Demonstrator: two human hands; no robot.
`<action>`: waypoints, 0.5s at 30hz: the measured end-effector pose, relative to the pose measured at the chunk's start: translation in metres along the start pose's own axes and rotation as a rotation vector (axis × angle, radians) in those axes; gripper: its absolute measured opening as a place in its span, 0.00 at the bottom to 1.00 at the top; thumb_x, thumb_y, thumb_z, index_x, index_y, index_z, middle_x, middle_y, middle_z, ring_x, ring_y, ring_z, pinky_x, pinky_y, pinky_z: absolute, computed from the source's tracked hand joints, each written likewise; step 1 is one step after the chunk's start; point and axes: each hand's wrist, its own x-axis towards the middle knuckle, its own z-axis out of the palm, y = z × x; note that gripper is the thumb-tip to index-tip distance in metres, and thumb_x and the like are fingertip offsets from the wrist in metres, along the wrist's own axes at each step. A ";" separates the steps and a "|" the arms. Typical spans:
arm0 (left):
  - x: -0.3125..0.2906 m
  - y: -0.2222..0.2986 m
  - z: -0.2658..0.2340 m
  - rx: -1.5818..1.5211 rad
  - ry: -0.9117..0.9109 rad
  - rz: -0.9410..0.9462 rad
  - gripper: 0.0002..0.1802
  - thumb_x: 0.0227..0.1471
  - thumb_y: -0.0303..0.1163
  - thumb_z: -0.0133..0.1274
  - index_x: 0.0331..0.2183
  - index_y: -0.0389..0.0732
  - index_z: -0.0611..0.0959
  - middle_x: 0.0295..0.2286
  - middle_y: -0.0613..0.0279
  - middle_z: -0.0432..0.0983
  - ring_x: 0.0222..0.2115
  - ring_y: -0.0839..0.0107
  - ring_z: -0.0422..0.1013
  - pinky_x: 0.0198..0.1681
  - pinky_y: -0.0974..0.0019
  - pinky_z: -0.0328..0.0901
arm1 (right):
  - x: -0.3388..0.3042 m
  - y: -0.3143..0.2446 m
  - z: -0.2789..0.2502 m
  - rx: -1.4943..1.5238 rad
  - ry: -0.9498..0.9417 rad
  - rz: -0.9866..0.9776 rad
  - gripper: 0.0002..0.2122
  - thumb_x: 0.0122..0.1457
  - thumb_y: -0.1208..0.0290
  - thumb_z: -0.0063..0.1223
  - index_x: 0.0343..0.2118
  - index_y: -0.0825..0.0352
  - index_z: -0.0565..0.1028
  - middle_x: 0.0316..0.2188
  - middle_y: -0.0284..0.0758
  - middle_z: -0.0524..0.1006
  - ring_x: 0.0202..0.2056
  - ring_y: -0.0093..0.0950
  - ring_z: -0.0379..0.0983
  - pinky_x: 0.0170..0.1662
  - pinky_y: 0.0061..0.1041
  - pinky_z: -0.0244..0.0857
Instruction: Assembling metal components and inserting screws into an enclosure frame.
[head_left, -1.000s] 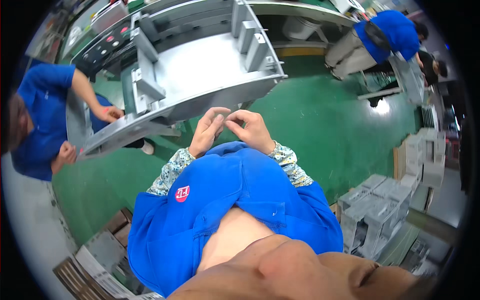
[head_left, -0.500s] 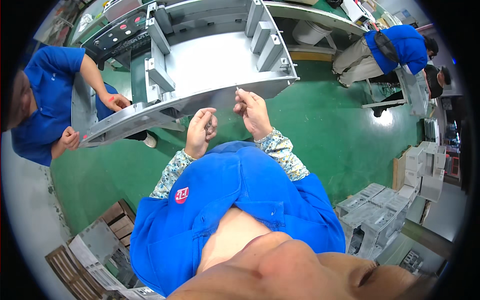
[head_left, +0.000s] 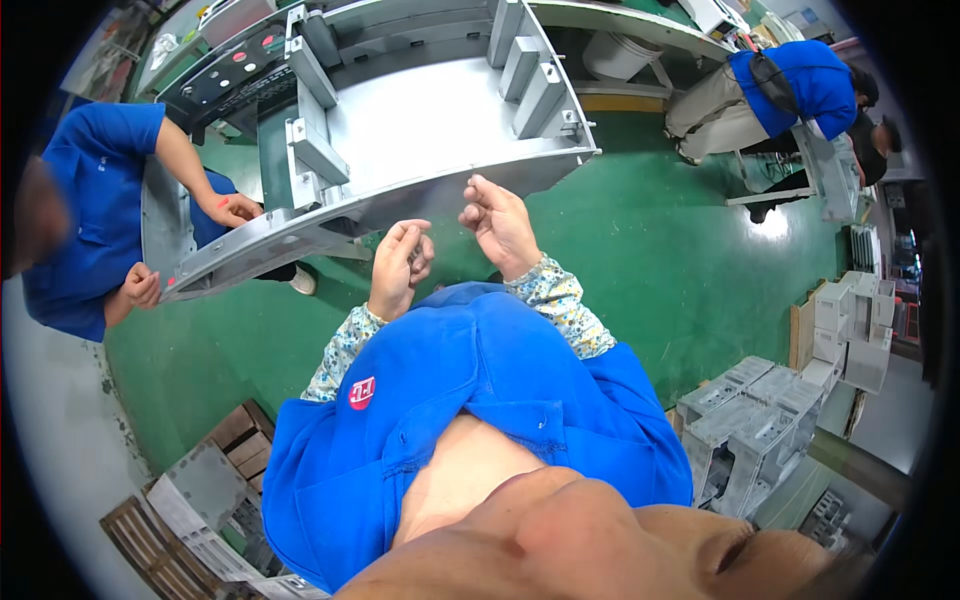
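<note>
A large grey metal cabinet frame (head_left: 440, 185) stretches in front of me, its near wall curving across the view. My right hand (head_left: 502, 232) is just below that wall, thumb and forefinger pinched close to its edge; anything between the fingertips is too small to make out. To its left my left hand (head_left: 398, 268) is curled, with small dark bits showing among the fingers that I cannot identify. Both hands stay apart from each other. Inside the frame lie a bright flat panel (head_left: 420, 125) and upright grey brackets (head_left: 535, 100).
On the left a co-worker in blue (head_left: 90, 220) rests a hand on the frame's end. Other people in blue and black work at the far right (head_left: 790, 90). Grey metal housings (head_left: 750, 420) stand at lower right, wooden pallets (head_left: 160, 550) at lower left. A white bucket (head_left: 620, 58) sits under the back bench.
My right hand has shifted very slightly left, and the small pale piece at its fingertips no longer shows. My left hand is nearly still. The co-worker's head has moved a little.
</note>
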 end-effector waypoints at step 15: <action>0.008 -0.005 0.023 0.026 0.035 0.046 0.10 0.58 0.34 0.38 0.35 0.39 0.71 0.17 0.66 0.65 0.12 0.86 0.51 0.12 0.82 0.46 | 0.002 -0.004 -0.005 0.051 -0.122 0.071 0.08 0.57 0.68 0.46 0.31 0.69 0.71 0.23 0.28 0.71 0.20 0.16 0.64 0.27 0.16 0.62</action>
